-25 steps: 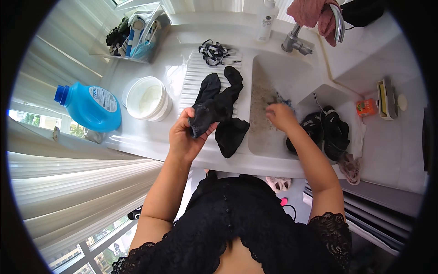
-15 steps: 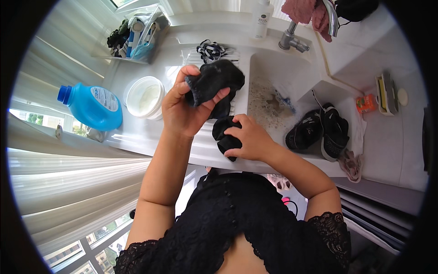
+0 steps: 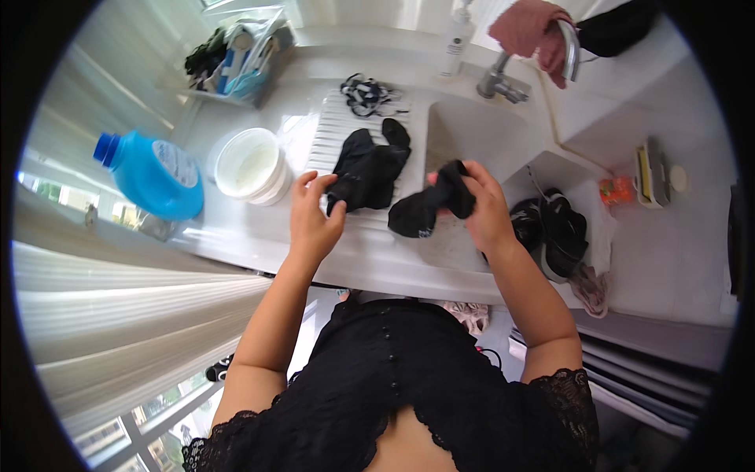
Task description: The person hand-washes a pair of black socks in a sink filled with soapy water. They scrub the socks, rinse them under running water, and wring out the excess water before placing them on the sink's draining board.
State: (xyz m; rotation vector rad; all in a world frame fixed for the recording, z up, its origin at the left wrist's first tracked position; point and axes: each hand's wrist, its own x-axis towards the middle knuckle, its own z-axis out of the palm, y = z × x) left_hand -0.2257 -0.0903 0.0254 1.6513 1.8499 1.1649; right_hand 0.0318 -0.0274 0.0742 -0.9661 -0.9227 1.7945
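A black sock [image 3: 417, 214] hangs from my right hand [image 3: 486, 206], whose fingers are closed round its upper end. The sock's toe end droops leftward over the near edge between washboard and sink. On the ribbed washboard [image 3: 324, 134] lies a dark bunch of black socks [image 3: 368, 169]; whether it is one piece or more I cannot tell. My left hand [image 3: 316, 220] is at the near left corner of that bunch, its fingers apart and its thumb by the cloth edge. Black-and-white laces [image 3: 366, 94] lie curled at the board's far end.
Left of the board stand a white tub [image 3: 253, 169] and a blue detergent bottle [image 3: 161, 177]. A clear bin [image 3: 244, 59] of items is behind them. At right are the sink [image 3: 472, 126], a tap [image 3: 497, 82] with a pink cloth [image 3: 527, 31], and black shoes [image 3: 562, 236].
The sock from my left hand now lies on the washboard, and that hand has lowered. My right hand has lifted another black sock and moved it right, toward the sink.
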